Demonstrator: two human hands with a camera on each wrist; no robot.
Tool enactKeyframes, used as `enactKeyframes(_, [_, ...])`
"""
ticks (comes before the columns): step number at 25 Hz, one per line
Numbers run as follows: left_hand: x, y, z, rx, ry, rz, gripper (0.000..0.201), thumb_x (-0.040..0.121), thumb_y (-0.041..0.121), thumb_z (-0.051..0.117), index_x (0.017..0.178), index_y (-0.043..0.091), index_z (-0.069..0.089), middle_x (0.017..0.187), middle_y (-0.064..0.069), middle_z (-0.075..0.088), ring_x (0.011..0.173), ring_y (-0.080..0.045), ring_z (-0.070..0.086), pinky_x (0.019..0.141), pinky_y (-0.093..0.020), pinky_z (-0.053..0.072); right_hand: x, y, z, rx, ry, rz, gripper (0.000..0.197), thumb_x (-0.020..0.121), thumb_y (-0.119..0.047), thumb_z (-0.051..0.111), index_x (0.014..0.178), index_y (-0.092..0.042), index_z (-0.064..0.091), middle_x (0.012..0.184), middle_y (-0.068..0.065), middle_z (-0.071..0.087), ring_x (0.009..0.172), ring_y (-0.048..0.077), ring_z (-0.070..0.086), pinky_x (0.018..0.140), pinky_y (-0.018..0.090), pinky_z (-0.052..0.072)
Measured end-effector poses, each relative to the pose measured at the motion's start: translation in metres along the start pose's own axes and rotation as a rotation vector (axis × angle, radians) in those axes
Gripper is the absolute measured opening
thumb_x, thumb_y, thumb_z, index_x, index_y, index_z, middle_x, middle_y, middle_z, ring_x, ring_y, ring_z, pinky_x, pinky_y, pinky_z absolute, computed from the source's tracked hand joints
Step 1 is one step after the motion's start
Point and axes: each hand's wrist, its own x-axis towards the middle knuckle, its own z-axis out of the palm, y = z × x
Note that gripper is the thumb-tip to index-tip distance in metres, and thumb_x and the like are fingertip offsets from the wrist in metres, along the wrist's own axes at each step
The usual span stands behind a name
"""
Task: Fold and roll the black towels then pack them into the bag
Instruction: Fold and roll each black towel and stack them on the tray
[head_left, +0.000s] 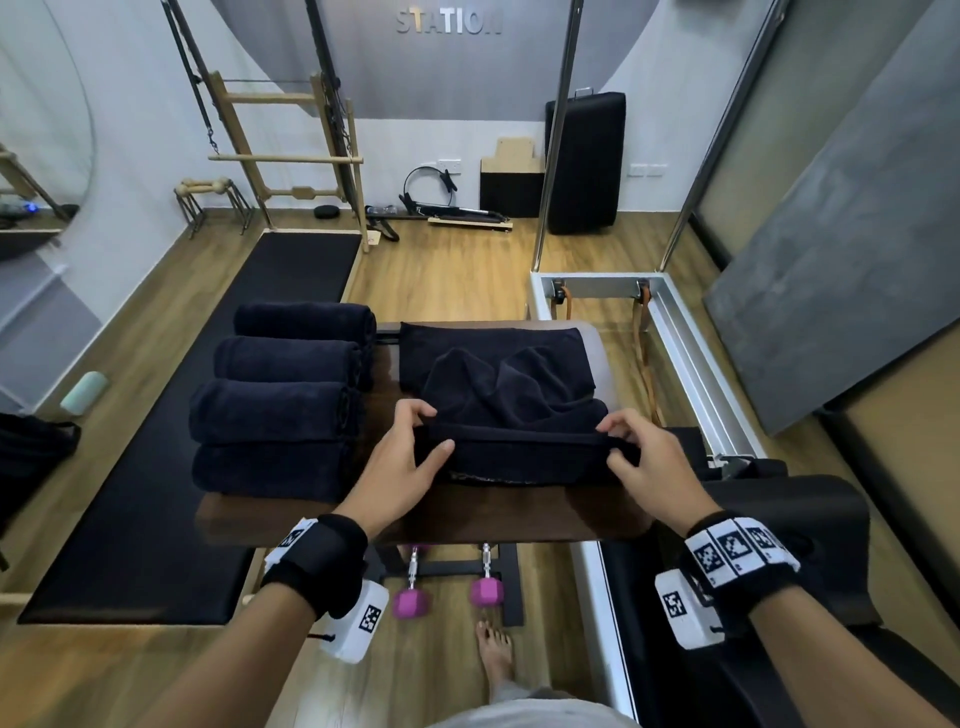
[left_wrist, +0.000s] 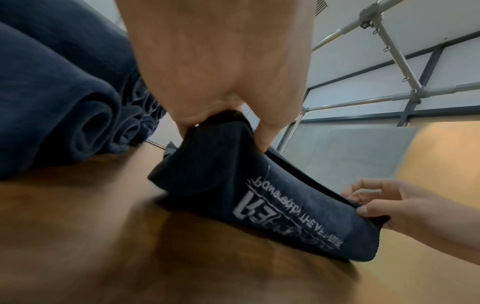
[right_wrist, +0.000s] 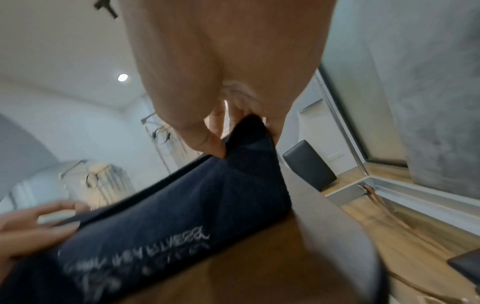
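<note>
A black towel (head_left: 511, 395) lies on the brown wooden table (head_left: 467, 514), its near end lifted and folded over. My left hand (head_left: 415, 447) pinches the near-left corner; my right hand (head_left: 628, 452) pinches the near-right corner. White printed lettering shows on the towel's (left_wrist: 259, 195) underside in the left wrist view, where my left hand (left_wrist: 228, 115) grips the fold. In the right wrist view my right hand (right_wrist: 233, 131) holds the towel (right_wrist: 194, 205) between thumb and fingers. Several rolled black towels (head_left: 280, 400) lie side by side at the table's left.
A black floor mat (head_left: 182, 467) lies left of the table. Pink dumbbells (head_left: 410, 603) sit under the table by my bare foot (head_left: 496, 654). A metal-framed reformer (head_left: 675, 338) stands to the right. A dark bag-like thing (head_left: 31, 452) sits at the far left edge.
</note>
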Motion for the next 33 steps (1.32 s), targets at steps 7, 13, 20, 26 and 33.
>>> enactKeyframes(7, [0.084, 0.015, -0.014, -0.041, 0.449, 0.126, 0.013, 0.099, 0.01, 0.072, 0.101, 0.023, 0.071, 0.097, 0.015, 0.074, 0.097, -0.003, 0.07, 0.087, -0.013, 0.051, 0.111, 0.019, -0.029, 0.264, 0.179, 0.082, 0.016, 0.095, -0.006, 0.072, 0.102, -0.019, 0.08, 0.098, -0.007, 0.079, 0.1, 0.01, 0.073, 0.096, 0.037, 0.058])
enactKeyframes(13, [0.171, 0.02, -0.013, 0.062, 0.665, -0.24, 0.008, 0.104, 0.014, 0.061, 0.102, 0.018, 0.069, 0.102, 0.002, 0.069, 0.098, -0.018, 0.058, 0.085, -0.035, 0.047, 0.204, 0.037, -0.028, 0.235, 0.061, 0.193, 0.019, 0.084, -0.001, 0.083, 0.089, -0.019, 0.082, 0.088, -0.002, 0.08, 0.089, 0.013, 0.076, 0.089, 0.03, 0.059])
enactKeyframes(20, [0.235, -0.001, 0.002, 0.144, 0.608, -0.541, 0.011, 0.102, 0.015, 0.065, 0.1, 0.007, 0.073, 0.102, -0.009, 0.068, 0.096, -0.032, 0.066, 0.076, -0.036, 0.046, 0.264, 0.064, 0.011, -0.018, -0.002, 0.273, 0.009, 0.084, -0.015, 0.086, 0.079, -0.015, 0.079, 0.075, 0.008, 0.073, 0.067, 0.013, 0.061, 0.062, 0.025, 0.049])
enactKeyframes(26, [0.241, -0.02, 0.014, 0.262, 0.524, -0.584, 0.014, 0.101, 0.016, 0.067, 0.1, 0.006, 0.077, 0.106, -0.015, 0.075, 0.101, -0.037, 0.07, 0.076, -0.035, 0.051, 0.274, 0.084, 0.033, -0.098, -0.043, 0.273, 0.012, 0.081, -0.017, 0.088, 0.088, -0.024, 0.082, 0.076, -0.008, 0.07, 0.077, 0.012, 0.064, 0.067, 0.021, 0.045])
enactKeyframes(33, [0.232, -0.016, 0.01, 0.211, 0.642, -0.445, 0.011, 0.098, 0.015, 0.072, 0.098, 0.009, 0.081, 0.1, -0.009, 0.077, 0.095, -0.029, 0.071, 0.077, -0.029, 0.044, 0.268, 0.085, 0.032, -0.182, -0.035, 0.184, 0.009, 0.084, -0.018, 0.087, 0.08, -0.016, 0.079, 0.085, -0.005, 0.064, 0.084, 0.019, 0.064, 0.078, 0.032, 0.051])
